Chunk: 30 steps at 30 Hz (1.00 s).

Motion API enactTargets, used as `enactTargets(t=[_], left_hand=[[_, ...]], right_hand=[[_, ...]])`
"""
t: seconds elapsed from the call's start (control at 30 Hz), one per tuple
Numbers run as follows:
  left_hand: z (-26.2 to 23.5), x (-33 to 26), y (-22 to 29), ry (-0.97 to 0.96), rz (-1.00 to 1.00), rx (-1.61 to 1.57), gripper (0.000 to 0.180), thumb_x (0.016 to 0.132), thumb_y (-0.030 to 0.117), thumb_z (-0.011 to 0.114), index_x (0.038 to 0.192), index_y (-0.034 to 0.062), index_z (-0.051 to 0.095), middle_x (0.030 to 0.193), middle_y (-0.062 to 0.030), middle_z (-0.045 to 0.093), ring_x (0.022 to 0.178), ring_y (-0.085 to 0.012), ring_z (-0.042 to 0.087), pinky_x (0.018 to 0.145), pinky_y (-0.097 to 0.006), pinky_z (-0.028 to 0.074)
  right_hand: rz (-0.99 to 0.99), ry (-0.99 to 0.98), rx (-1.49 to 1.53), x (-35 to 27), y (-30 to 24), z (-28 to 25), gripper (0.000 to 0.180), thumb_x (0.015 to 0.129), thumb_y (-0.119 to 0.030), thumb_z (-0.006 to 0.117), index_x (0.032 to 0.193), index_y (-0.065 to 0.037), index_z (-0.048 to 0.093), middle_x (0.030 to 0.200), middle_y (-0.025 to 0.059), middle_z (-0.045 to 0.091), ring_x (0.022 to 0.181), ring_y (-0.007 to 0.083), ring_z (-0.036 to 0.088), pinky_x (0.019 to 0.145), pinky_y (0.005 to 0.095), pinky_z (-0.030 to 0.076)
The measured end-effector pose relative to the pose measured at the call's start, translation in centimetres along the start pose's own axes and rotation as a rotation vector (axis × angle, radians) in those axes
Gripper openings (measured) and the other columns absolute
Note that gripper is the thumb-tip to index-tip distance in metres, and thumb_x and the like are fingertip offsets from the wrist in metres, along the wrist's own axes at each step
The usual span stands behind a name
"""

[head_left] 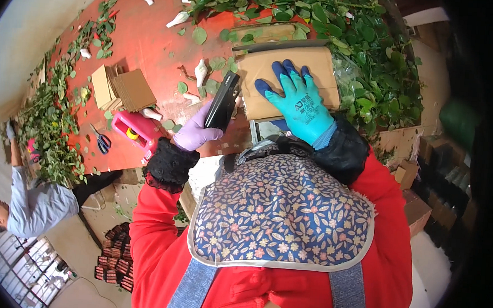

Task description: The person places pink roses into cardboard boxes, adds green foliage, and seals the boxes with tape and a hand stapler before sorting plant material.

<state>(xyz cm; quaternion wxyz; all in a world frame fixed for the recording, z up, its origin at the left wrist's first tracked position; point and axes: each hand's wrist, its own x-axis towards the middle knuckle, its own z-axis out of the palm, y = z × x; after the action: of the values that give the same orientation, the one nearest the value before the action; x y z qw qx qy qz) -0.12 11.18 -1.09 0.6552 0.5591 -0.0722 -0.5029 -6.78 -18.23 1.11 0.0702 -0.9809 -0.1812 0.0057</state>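
My left hand (pixel 199 128), in a thin purple glove, is closed around a long black stapler (pixel 223 103) held upright beside the cardboard's left edge. My right hand (pixel 305 104) wears a teal glove with dark blue fingertips. Its fingers are spread flat on a brown cardboard sheet (pixel 251 65), which lies on the red table (pixel 152 43) in front of me. What is under the cardboard is mostly hidden; clear plastic wrap (pixel 345 73) shows at its right side. Just left of the stapler lies a white bud-shaped piece (pixel 200 72).
Cardboard pieces (pixel 134 89), a pink plastic container (pixel 147 127) and scissors (pixel 103 142) lie on the left. Leafy stems (pixel 369 54) cover the right and far side; more leaves (pixel 55 138) line the left edge. A person in a light blue shirt (pixel 48 208) is at the far left.
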Motion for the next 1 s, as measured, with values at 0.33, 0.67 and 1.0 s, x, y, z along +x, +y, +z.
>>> enactTargets(t=[0.33,0.67,1.0], left_hand=[[-4.4,1.2,3.1,-0.003,-0.046,0.332,0.087,0.074,-0.01,0.059,0.154,0.0057,0.026,0.132,-0.0036,0.05,0.118,-0.0145,0.048,0.103,-0.029,0.038],[-5.2,1.6,5.6,-0.103,-0.1,0.439,0.069,0.072,-0.008,0.06,0.138,0.0038,0.045,0.115,-0.0001,0.056,0.104,-0.0119,0.051,0.092,-0.025,0.042],[-4.1,1.3,4.5,-0.009,0.06,0.624,0.073,0.076,-0.012,0.055,0.146,0.0035,0.038,0.116,0.0006,0.054,0.106,-0.0105,0.05,0.09,-0.024,0.043]], right_hand=[[0.011,-0.011,0.032,0.0,-0.6,-1.2,0.073,0.082,-0.016,0.065,0.149,-0.02,0.038,0.152,0.0251,0.03,0.139,0.045,0.031,0.111,0.0668,0.023],[0.015,0.024,0.01,-0.2,-0.7,-0.8,0.069,0.082,-0.01,0.06,0.148,-0.02,0.04,0.151,0.0255,0.032,0.14,0.0444,0.031,0.11,0.0673,0.024],[0.025,0.069,-0.006,-0.6,-0.7,-0.3,0.062,0.085,-0.012,0.056,0.145,-0.021,0.044,0.15,0.0238,0.036,0.14,0.0419,0.032,0.111,0.0652,0.023]])
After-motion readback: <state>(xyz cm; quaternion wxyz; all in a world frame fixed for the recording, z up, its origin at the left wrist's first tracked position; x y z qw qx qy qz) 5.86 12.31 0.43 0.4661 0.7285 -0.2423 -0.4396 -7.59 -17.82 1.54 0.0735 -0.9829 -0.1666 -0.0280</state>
